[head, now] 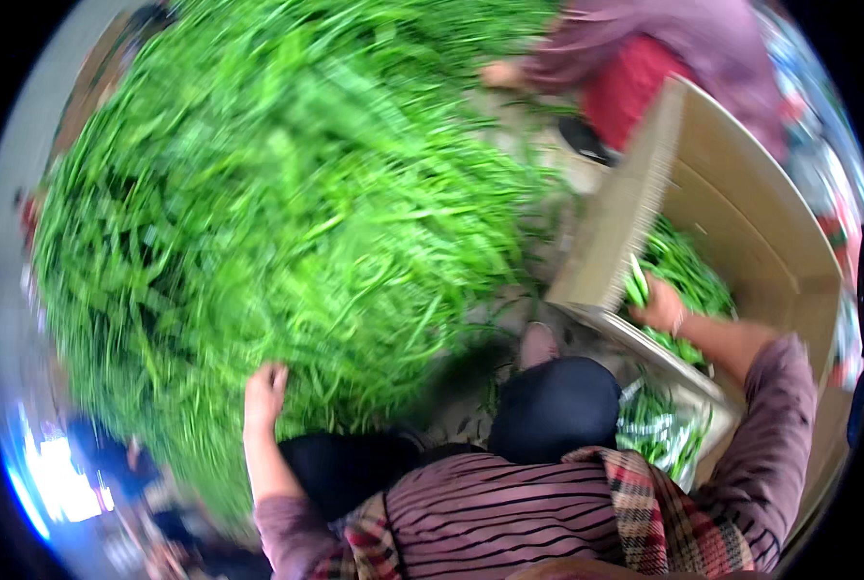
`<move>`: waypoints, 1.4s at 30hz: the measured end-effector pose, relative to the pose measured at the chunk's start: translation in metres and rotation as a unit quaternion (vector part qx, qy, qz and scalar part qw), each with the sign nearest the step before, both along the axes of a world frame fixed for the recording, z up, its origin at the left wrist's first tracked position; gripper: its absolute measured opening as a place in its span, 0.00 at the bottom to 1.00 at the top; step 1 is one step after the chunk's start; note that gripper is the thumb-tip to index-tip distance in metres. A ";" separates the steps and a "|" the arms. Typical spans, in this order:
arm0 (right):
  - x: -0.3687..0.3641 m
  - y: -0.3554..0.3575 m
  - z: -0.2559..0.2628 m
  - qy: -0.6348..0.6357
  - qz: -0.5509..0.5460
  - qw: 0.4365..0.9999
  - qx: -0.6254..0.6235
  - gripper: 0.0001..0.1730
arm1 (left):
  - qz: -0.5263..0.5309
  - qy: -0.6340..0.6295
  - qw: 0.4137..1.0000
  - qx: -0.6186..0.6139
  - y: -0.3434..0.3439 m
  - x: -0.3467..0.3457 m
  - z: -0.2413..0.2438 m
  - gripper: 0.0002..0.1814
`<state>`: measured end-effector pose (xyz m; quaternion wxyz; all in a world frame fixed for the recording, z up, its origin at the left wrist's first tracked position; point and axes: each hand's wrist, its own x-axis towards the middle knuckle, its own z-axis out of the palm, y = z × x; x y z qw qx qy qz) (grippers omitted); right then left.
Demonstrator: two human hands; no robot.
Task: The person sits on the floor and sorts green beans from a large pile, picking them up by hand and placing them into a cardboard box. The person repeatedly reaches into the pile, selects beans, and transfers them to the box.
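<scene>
A huge heap of long green leafy stalks, their kind not certain, spreads before me. At its near edge is my left hand, fingers curled, with nothing plainly seen in it; whether it grips a stalk I cannot tell. My right hand reaches inside a large cardboard box at the right and holds a few pale green pods or stalks. Under that hand lie more green vegetables in the box. A clear plastic bag with similar greens rests close to my right knee.
Another person in a mauve top and red garment sits beyond the box, one hand at the heap. Stray leaves lie on the floor between heap and box. Further people, blurred, are at the lower left. My shoe stands near the box's corner.
</scene>
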<state>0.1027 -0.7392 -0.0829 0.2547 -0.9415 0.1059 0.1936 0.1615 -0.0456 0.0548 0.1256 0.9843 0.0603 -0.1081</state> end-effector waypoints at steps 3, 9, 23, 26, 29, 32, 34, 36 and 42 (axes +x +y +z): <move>-0.024 0.037 -0.069 0.003 0.063 0.984 0.169 0.38 | 0.016 0.000 1.000 -0.004 -0.005 0.009 0.003 0.14; -0.021 0.038 -0.140 0.056 0.335 0.939 -0.055 0.30 | 0.062 0.028 0.998 -0.006 -0.010 0.010 0.007 0.16; 0.033 -0.030 0.047 0.024 0.154 0.987 -0.044 0.26 | 0.150 -0.101 0.983 -0.022 0.035 0.108 -0.049 0.21; 0.016 -0.001 0.143 -0.153 -0.015 0.986 0.064 0.25 | 0.205 -0.098 0.974 -0.018 0.029 0.105 -0.065 0.20; -0.021 0.040 0.211 -0.328 -0.100 0.935 0.092 0.21 | 0.201 -0.209 0.956 -0.045 0.041 0.099 -0.088 0.15; -0.073 0.121 0.240 -0.400 -0.022 0.916 0.033 0.19 | 0.206 -0.282 0.901 -0.259 0.071 0.097 -0.112 0.09; -0.100 0.164 0.235 -0.399 0.025 0.917 0.001 0.18 | 0.158 -0.238 0.930 -0.230 0.080 0.097 -0.114 0.11; -0.115 0.209 0.225 -0.354 0.074 0.931 -0.051 0.16 | 0.125 -0.204 0.954 -0.181 0.077 0.100 -0.105 0.14; -0.110 0.240 0.222 -0.288 -0.023 0.957 -0.011 0.08 | 0.154 -0.097 0.982 -0.044 0.048 0.113 -0.071 0.18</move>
